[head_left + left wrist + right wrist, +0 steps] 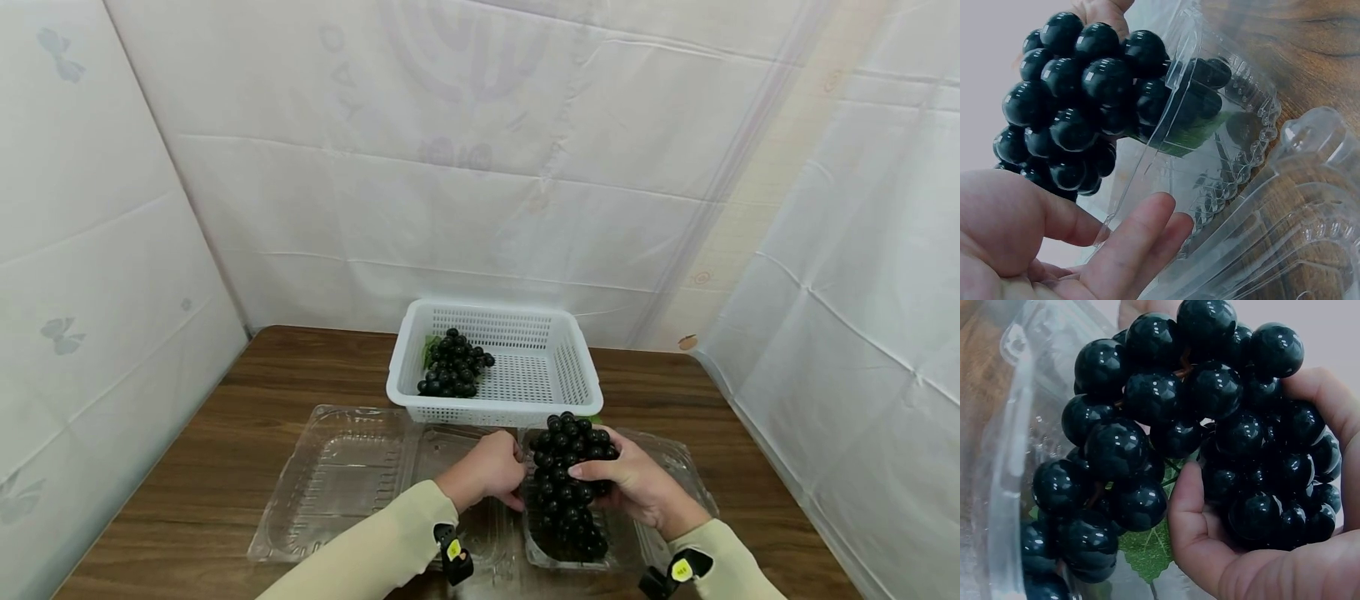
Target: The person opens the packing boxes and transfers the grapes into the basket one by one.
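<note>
My right hand [641,483] grips a bunch of dark, glossy grapes [562,467], the thumb lying across the fruit. In the right wrist view the grapes [1147,400] fill the middle, with a green leaf [1147,550] beneath them. The bunch's lower end is inside a clear plastic clamshell box [558,564]. My left hand [491,471] pinches the left rim of that box, thumb on one side and fingers [1141,244] on the other in the left wrist view.
Another clear clamshell box [345,483] lies opened out at the left. Behind the boxes stands a white perforated basket [517,408], holding a second bunch of dark grapes [453,367]. Everything is on a brown wooden table [202,467], with white sheeting behind and at both sides.
</note>
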The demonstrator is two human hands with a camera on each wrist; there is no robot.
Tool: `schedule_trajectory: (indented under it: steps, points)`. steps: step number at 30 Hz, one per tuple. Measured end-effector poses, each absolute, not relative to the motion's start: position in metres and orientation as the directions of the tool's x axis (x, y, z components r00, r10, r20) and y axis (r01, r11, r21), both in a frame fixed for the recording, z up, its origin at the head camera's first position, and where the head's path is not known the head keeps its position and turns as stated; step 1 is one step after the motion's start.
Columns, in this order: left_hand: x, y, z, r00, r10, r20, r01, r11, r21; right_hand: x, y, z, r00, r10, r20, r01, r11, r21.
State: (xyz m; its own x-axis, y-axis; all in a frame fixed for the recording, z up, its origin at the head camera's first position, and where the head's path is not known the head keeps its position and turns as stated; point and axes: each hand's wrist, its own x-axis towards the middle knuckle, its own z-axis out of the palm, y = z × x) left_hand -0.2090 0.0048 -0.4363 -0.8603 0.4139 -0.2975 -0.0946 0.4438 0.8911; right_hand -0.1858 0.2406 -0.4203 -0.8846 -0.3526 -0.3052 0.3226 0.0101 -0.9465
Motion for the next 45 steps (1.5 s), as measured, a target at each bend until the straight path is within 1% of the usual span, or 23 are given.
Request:
schedule_trajectory:
  steps: [9,22,32,45]
  points:
    - [-0.21,0.005,-0.437,-0.859,0.42,-0.291,-0.08,0.453,0.888,-0.183,0.247,-0.414,-0.878,-0.387,-0.282,0.308,-0.006,-0.951]
    - [-0.21,0.004,-0.437,-0.86,0.421,-0.29,-0.074,0.458,0.886,-0.176,0.253,-0.394,-0.89,-0.399,-0.222,0.266,-0.057,-0.962]
    - [-0.211,0.004,-0.436,-0.857,0.421,-0.299,-0.069,0.48,0.874,-0.176,0.255,-0.376,-0.9,-0.393,-0.189,0.22,-0.034,-0.975]
    - [-0.21,0.003,-0.434,-0.864,0.408,-0.294,-0.063,0.493,0.868,-0.186,0.253,-0.353,-0.919,-0.36,-0.159,0.178,-0.019,-0.984]
